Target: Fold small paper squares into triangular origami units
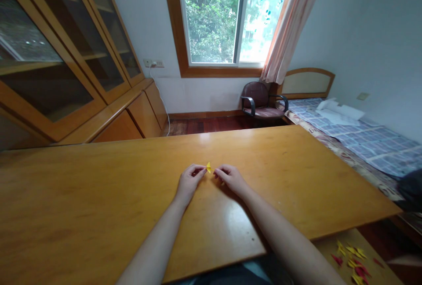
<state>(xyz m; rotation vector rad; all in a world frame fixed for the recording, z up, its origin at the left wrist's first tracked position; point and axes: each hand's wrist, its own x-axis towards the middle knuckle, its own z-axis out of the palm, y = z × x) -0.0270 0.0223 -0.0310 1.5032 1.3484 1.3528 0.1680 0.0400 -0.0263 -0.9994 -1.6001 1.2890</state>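
Note:
Between my hands, just above the wooden table, is a small yellow origami crane (209, 168) with its folded wings pointing up and down. My left hand (192, 177) pinches its left end between thumb and fingertips. On the other side, my right hand (228, 176) has its fingers curled, with thumb and forefinger pressed together at the crane's thin right tip. The contact there is tiny and hard to make out. Both forearms rest low over the near part of the table (108, 197).
At the lower right, several yellow and red folded paper pieces (354, 261) lie on a lower wooden surface (325, 247). Beyond the table are a dark red armchair (259, 100) and a bed (372, 140) with white sheets of material (339, 111). A glass-door cabinet (99, 87) stands left.

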